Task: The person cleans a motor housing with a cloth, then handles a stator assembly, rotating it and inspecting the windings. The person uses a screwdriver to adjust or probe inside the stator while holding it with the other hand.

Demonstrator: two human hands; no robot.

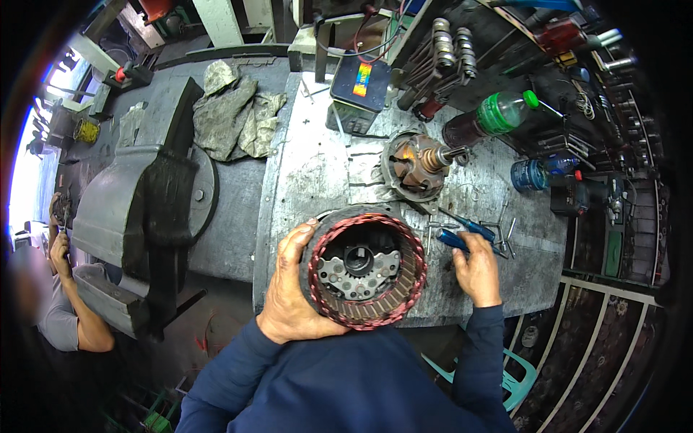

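My left hand (292, 296) is wrapped round the outer side of an alternator housing (315, 225) at the near edge of the bench. Its open end faces up and shows the stator's red-brown windings (413, 249) round the rim, with a grey rectifier plate (359, 278) deep inside. My right hand (477, 270) has its fingers closed over a blue-handled screwdriver (450, 239) lying on the bench. A second blue screwdriver (478, 229) lies just beyond. Farther back sits the alternator's rotor (419, 167) in its end cover, shaft pointing right.
A big bench vise (123, 198) stands at left, near grey rags (231, 115). Behind the rotor are a black battery (359, 90) and a green-capped bottle (491, 115). T-handled wrenches (509, 234) lie at right. Tool racks line the right side. Another person (68, 303) works at far left.
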